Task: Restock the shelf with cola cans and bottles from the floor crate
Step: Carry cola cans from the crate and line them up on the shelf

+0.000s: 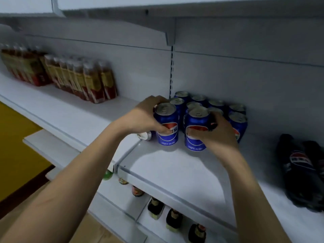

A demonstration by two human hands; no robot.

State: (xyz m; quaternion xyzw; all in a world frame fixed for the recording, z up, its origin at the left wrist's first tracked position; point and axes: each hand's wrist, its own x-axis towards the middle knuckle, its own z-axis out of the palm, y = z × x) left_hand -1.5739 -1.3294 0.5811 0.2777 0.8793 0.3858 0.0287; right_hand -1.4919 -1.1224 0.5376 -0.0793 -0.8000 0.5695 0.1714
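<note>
Head view: left hand (pixel 143 116) gripped a blue cola can (pixel 166 126); right hand (pixel 213 135) wrapped a second can (pixel 196 130). Both stood upright on the shelf (pixel 175 165). Can cluster (pixel 210 104) at 12 o'clock, dark bottles (pixel 301 171) at 3.

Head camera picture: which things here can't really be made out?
- Floor crate: not in the head view at all.
- Tipped can: mostly hidden behind the left hand and its can.
- Dark cola bottles: blurred, cut by the right edge.
- Back-row cans: only tops show.
- Lower-shelf bottles: labels unreadable.
</note>
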